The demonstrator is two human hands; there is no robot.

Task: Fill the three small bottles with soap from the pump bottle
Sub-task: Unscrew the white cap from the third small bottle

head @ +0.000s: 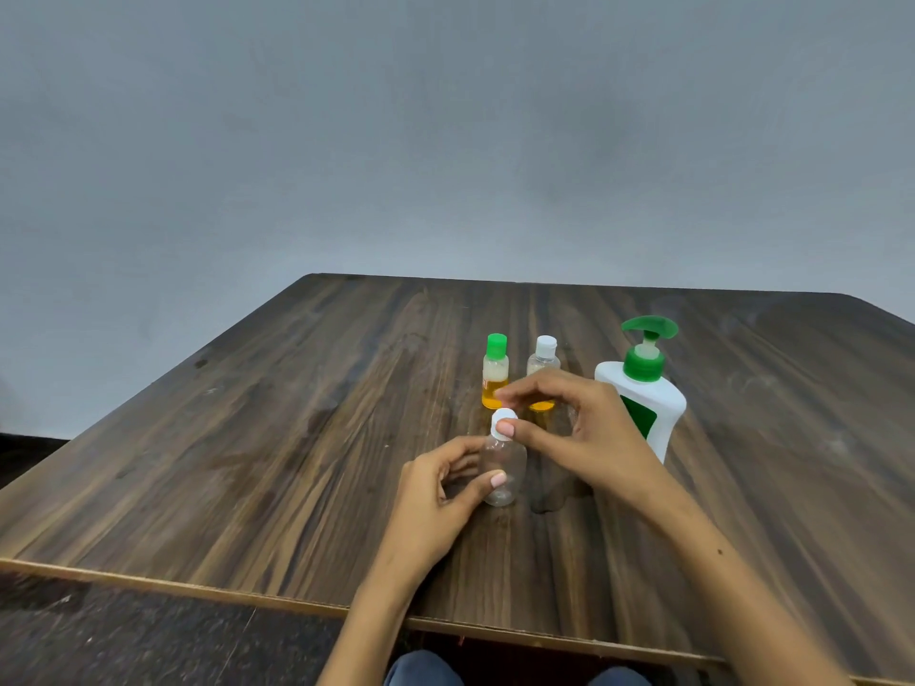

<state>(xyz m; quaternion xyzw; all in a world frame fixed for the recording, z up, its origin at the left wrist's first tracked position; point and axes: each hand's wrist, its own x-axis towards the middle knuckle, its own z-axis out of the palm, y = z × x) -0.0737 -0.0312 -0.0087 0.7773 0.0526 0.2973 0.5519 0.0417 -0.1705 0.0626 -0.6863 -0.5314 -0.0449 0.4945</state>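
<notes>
Head view gives me a dark wood-grain table [297, 438] filling the lower half, with a plain grey wall [445, 141] behind it. Biggest thing on it is the white pump bottle [658, 408] with a green pump head, standing upright at the right, just behind my right forearm. My right hand [579, 428] reaches in over the middle, thumb and forefinger pinching the white cap [502, 422] on top of the clear bottle [505, 475]. My left hand [440, 492] curls round that bottle's body from the left, the thumb pressed on its front. The bottle stands on the table near the centre, tilted a little, and looks empty. Behind it stand two more small bottles, side by side and upright: the green-capped bottle [495, 371] with yellow liquid in its lower part, and the white-capped bottle [543, 358] just to its right, its lower half hidden behind my right fingers, a bit of yellow showing at the base.
</notes>
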